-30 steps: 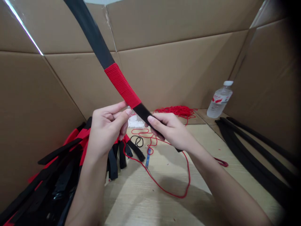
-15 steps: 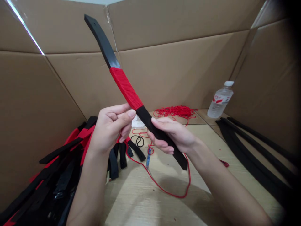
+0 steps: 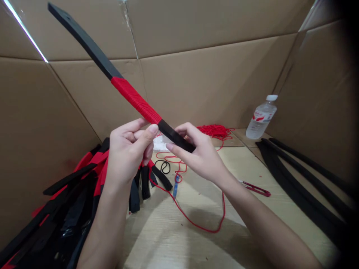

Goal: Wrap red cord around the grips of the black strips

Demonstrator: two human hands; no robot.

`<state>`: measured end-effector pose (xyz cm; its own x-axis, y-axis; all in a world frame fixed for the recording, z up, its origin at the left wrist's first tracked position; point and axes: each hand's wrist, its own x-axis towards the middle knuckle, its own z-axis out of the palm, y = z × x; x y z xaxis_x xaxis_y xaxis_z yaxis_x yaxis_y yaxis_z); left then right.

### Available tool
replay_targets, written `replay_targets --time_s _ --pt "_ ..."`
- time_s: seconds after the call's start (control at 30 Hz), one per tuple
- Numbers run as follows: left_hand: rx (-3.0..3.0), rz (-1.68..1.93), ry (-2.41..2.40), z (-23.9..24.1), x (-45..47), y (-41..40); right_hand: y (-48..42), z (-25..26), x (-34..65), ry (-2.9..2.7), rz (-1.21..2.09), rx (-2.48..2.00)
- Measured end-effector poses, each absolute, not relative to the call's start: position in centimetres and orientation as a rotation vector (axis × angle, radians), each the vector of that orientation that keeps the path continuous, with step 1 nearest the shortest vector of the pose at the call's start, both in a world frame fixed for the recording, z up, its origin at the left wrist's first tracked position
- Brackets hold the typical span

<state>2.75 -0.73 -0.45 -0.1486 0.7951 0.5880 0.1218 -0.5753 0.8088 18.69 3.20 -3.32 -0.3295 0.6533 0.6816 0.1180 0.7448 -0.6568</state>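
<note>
A long curved black strip (image 3: 84,40) with a band of tight red cord wrapping (image 3: 136,101) slants up to the upper left. My right hand (image 3: 196,155) grips its lower black end between fingers and thumb. My left hand (image 3: 127,151) is closed in a pinch right at the lower edge of the red wrapping, apparently on the thin red cord. Loose red cord (image 3: 196,220) trails from there in a loop across the wooden table (image 3: 252,224).
A pile of black and red-wrapped strips (image 3: 70,186) lies at the left. Bare black strips (image 3: 297,183) lie along the right. A heap of red cord (image 3: 214,130) and a water bottle (image 3: 261,117) stand at the back. Small red snips (image 3: 256,188), a blue lighter (image 3: 175,185). Cardboard walls all around.
The strip has tilted further to the left and lower. My right hand slid up toward the wrapping, uncovering the red snips on the table. My left hand stayed pinched at the wrapping's edge.
</note>
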Motion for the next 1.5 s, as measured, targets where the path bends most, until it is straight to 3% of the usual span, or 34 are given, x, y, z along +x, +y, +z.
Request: replay_targets --time_s 0.17,0.3,0.7,0.9,1.2,1.33,1.5 --pt "1.624 1.815 1.024 -0.5 2.9 -1.1 2.9 -3.2 19.2 -1.869 0.303 -0.603" --pt "1.634 1.814 1.012 -0.7 2.9 -1.1 2.7 -2.9 19.4 -1.868 0.332 -0.624" --pt "1.688 1.801 1.038 -0.5 3.1 -1.4 2.8 -2.5 19.5 -1.760 1.289 -0.462" --pt "1.704 1.815 0.993 -0.6 3.0 -1.6 3.3 -2.7 19.7 -1.658 1.605 -0.336" --pt "1.728 1.635 0.823 -0.3 2.3 -1.9 3.0 -2.8 20.0 -1.495 2.285 -0.032" --pt "1.729 1.691 0.861 -0.3 2.4 -1.9 2.8 -2.9 19.6 -1.575 2.121 -0.134" --pt "1.721 1.777 0.981 -0.4 2.6 -1.5 3.0 -3.0 18.8 -1.667 1.535 -0.436"
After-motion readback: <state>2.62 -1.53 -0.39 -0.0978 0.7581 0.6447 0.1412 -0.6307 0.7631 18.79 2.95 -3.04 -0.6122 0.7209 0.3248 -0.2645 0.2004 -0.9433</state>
